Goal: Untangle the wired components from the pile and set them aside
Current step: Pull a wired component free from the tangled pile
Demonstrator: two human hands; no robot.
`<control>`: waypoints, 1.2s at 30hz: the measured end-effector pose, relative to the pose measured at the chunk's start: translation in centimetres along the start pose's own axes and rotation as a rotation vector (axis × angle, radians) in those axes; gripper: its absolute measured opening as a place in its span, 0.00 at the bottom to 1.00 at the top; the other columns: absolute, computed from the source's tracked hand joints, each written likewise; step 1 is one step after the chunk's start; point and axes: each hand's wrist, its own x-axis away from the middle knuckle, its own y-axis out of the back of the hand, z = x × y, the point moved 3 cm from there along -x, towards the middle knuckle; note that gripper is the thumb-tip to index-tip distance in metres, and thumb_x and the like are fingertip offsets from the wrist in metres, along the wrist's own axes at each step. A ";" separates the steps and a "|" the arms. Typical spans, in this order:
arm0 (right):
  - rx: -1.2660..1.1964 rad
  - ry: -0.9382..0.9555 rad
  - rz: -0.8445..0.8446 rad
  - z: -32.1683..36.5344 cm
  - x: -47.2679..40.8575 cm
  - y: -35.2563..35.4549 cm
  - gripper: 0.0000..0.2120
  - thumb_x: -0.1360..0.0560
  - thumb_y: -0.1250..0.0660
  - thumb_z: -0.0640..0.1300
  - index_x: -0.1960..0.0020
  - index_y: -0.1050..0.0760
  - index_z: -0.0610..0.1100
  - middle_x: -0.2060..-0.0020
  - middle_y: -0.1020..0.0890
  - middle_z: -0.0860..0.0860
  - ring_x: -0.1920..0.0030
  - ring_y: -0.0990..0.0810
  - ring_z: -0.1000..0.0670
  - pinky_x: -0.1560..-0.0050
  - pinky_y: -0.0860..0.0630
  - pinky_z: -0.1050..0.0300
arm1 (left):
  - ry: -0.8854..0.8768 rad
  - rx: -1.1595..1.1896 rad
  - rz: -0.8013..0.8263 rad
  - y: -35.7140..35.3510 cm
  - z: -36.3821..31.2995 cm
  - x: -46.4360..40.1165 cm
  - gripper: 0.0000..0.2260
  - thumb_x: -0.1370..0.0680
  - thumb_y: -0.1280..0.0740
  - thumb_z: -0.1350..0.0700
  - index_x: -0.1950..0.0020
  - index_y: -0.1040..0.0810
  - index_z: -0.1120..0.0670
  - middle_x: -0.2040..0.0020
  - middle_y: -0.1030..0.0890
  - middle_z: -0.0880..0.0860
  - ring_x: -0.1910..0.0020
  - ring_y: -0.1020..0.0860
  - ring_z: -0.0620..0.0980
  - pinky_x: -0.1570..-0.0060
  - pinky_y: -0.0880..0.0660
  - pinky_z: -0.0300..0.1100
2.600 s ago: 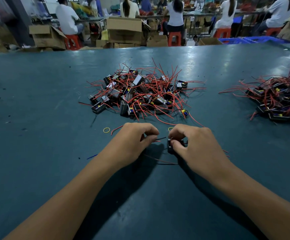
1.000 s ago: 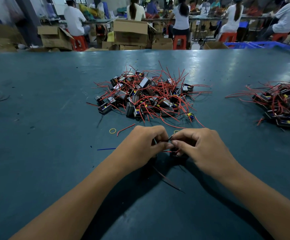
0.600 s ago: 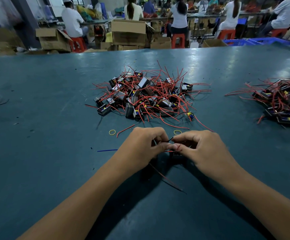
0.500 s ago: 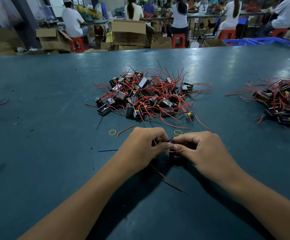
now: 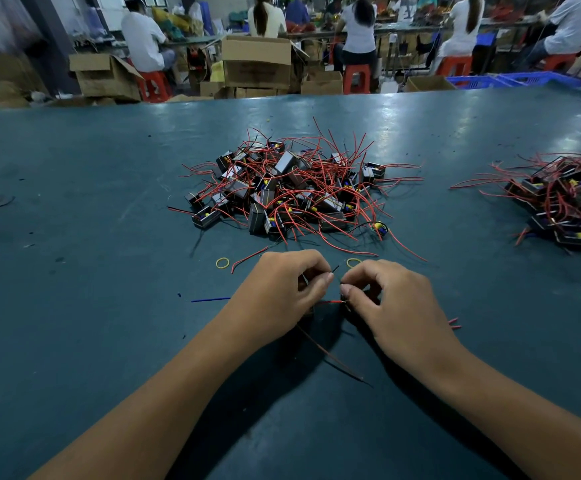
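Note:
A tangled pile (image 5: 292, 192) of small black components with red wires lies in the middle of the teal table (image 5: 74, 237). In front of it, my left hand (image 5: 278, 292) and my right hand (image 5: 389, 299) meet close together. Each pinches thin wires of one wired component (image 5: 330, 302), whose body is mostly hidden under my fingers. A short red wire runs between my fingertips, and a black wire tip sticks up above them. A long dark wire (image 5: 334, 358) trails back toward me.
A second heap of components (image 5: 566, 199) sits at the right edge. Two yellow rubber bands (image 5: 222, 262) (image 5: 353, 262), a loose red wire (image 5: 247, 258) and a blue wire (image 5: 209, 300) lie near my hands. Cardboard boxes (image 5: 256, 62) and seated workers are beyond the far edge.
My hands have closed in on each other and shifted from the component's body to its thin wires. In the last half second they have barely moved.

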 end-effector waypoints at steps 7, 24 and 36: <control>-0.133 -0.006 -0.033 -0.1 -0.6 0.5 0.05 0.24 0.29 0.41 0.57 0.21 0.49 0.66 0.16 0.57 0.62 0.19 0.59 0.60 0.27 0.68 | -0.031 -0.007 -0.033 0.1 -0.4 0.1 0.03 0.22 0.30 0.59 0.56 0.18 0.55 0.67 0.21 0.43 0.66 0.22 0.43 0.66 0.30 0.30; -0.395 -0.008 0.022 -0.8 -1.2 0.5 0.07 0.25 0.27 0.41 0.59 0.17 0.52 0.67 0.16 0.56 0.68 0.23 0.63 0.64 0.29 0.70 | 0.046 0.146 -0.030 -0.4 0.2 0.3 0.04 0.21 0.30 0.59 0.57 0.19 0.54 0.69 0.19 0.48 0.73 0.20 0.43 0.69 0.22 0.45; -0.500 -0.035 0.033 -0.7 -1.4 0.5 0.05 0.26 0.27 0.40 0.59 0.17 0.48 0.66 0.16 0.49 0.67 0.23 0.58 0.63 0.26 0.63 | 0.070 0.207 -0.013 -0.7 0.2 0.3 0.04 0.22 0.28 0.57 0.57 0.17 0.52 0.68 0.18 0.50 0.73 0.20 0.44 0.70 0.22 0.39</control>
